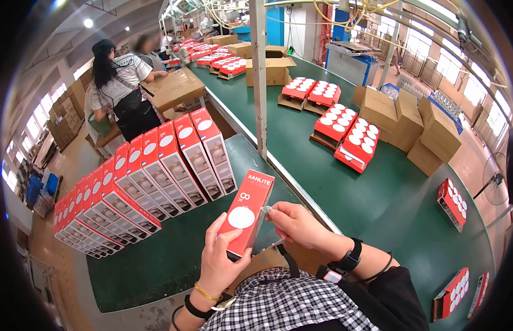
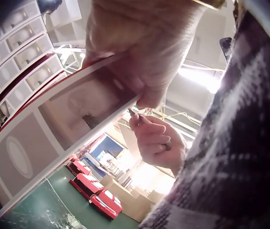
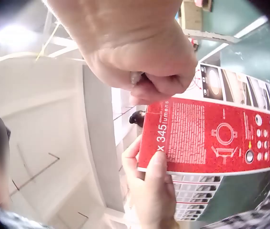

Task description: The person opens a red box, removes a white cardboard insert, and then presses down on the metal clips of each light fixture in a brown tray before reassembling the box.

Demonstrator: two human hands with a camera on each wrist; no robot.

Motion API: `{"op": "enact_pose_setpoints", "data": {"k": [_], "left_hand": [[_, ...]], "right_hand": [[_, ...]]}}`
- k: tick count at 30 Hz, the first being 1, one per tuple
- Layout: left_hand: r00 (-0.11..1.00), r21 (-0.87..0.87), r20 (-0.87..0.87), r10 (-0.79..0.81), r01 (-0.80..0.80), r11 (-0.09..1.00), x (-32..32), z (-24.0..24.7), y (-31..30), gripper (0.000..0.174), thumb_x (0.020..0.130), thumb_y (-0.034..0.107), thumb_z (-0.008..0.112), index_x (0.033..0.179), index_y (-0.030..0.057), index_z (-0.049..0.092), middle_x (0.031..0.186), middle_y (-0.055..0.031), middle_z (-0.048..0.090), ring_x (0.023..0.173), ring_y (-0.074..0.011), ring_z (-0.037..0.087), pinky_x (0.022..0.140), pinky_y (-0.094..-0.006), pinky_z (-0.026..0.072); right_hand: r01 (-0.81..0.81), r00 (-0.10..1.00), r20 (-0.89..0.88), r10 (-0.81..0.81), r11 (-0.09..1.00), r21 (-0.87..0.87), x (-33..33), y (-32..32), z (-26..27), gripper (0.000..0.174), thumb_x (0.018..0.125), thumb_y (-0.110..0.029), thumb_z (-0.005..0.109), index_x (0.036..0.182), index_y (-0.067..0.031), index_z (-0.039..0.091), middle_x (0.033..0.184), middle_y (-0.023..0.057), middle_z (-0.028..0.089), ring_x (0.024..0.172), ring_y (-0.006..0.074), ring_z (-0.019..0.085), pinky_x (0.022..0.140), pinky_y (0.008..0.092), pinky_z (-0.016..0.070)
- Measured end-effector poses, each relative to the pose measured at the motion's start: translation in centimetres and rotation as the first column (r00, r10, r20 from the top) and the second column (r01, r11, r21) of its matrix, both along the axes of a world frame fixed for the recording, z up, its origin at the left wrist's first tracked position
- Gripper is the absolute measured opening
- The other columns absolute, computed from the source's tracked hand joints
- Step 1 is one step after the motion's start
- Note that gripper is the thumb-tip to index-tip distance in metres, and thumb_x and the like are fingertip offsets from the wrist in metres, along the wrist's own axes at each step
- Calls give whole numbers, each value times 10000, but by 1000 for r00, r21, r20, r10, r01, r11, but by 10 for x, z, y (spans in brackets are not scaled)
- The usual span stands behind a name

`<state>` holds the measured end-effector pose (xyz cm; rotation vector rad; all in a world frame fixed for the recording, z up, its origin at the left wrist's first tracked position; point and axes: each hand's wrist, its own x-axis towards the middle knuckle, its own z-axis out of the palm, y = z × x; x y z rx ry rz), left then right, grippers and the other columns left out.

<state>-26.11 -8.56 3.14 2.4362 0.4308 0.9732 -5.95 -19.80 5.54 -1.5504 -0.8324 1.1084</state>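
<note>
A red and white XANLITE carton (image 1: 252,203) stands tilted in front of the checked clothing, over the near table. My left hand (image 1: 222,259) grips it around its lower end, thumb on one side and fingers on the other. At its right edge, my right hand (image 1: 298,223) pinches a small pale scrap (image 1: 266,209) between thumb and curled fingers; I cannot tell what it is. The right wrist view shows the carton's printed red back (image 3: 220,138), with the right fist (image 3: 158,81) close above its end. Pictured panels of the carton (image 2: 73,114) fill much of the left wrist view.
A row of similar upright cartons (image 1: 151,171) stands left on the green table (image 1: 124,281). Beyond a metal post (image 1: 259,83), red trays with white discs (image 1: 358,140) and brown boxes (image 1: 400,118) sit on the green conveyor (image 1: 300,143). People (image 1: 124,83) work at the back left.
</note>
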Motion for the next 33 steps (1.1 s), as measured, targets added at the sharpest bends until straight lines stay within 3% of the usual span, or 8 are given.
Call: {"op": "enact_pose_setpoints", "data": {"k": [3,12,22,25,27,30,32,33], "left_hand": [[1000,-5,-11,-8,8,1000,1,3,-5,555,676,92,846,1162,100,577,1417,-210,464,1269,-390,532,985,-445,525],[998,-59,-30,-48,46,997,3,3,4,535,692,98,837,1149,96,559,1410,-200,469,1289,-376,509,1044,-451,473],[989,-196,-46,-144,132,972,-3,9,28,543,683,78,839,1137,111,544,1425,-204,472,1325,-375,481,1096,-464,411],[930,-281,-123,-346,302,911,-8,21,59,482,705,73,817,1141,123,618,1474,-150,457,1378,-329,440,1141,-450,362],[930,-305,-140,-341,287,908,-11,21,82,448,723,57,786,1146,132,659,1466,-128,468,1380,-318,436,1145,-445,357],[934,-358,-194,-301,219,908,-7,38,86,391,751,40,744,1127,132,688,1444,-100,486,1351,-310,456,1132,-433,378],[949,-354,-201,-243,161,921,-4,38,76,381,749,34,742,1113,133,693,1421,-97,500,1339,-310,464,1121,-433,392],[980,-25,-185,-72,69,997,-3,34,68,374,743,33,745,1100,135,697,1368,-95,523,1303,-310,488,1102,-435,408]], "right_hand": [[5,973,-230,-9,1000,-17,1,2,-1,323,1065,-327,480,1018,-33,608,630,-24,511,527,42,434,485,215,348],[-383,911,119,395,917,-109,22,1,20,378,1065,-374,482,1069,-25,626,613,-28,506,541,55,470,505,232,394],[-443,880,99,464,878,-183,28,11,34,349,1053,-346,520,1115,-22,637,646,-19,530,534,76,494,504,246,409],[-581,662,415,624,777,-242,46,10,57,291,1011,-280,611,1137,-19,637,713,42,583,607,116,560,574,287,478],[-525,694,638,335,841,130,65,8,58,296,956,-248,660,1157,-33,625,894,100,657,810,213,658,733,360,529],[-461,378,913,151,886,44,83,24,61,296,888,-188,737,1145,-66,653,1079,111,647,901,278,656,796,367,548],[-490,379,898,226,872,-13,79,29,59,317,882,-223,730,1158,-87,654,1093,110,648,942,296,656,830,382,546],[-506,384,876,293,860,-67,76,30,58,339,875,-257,724,1171,-107,655,1106,109,650,983,313,656,864,397,543]]}}
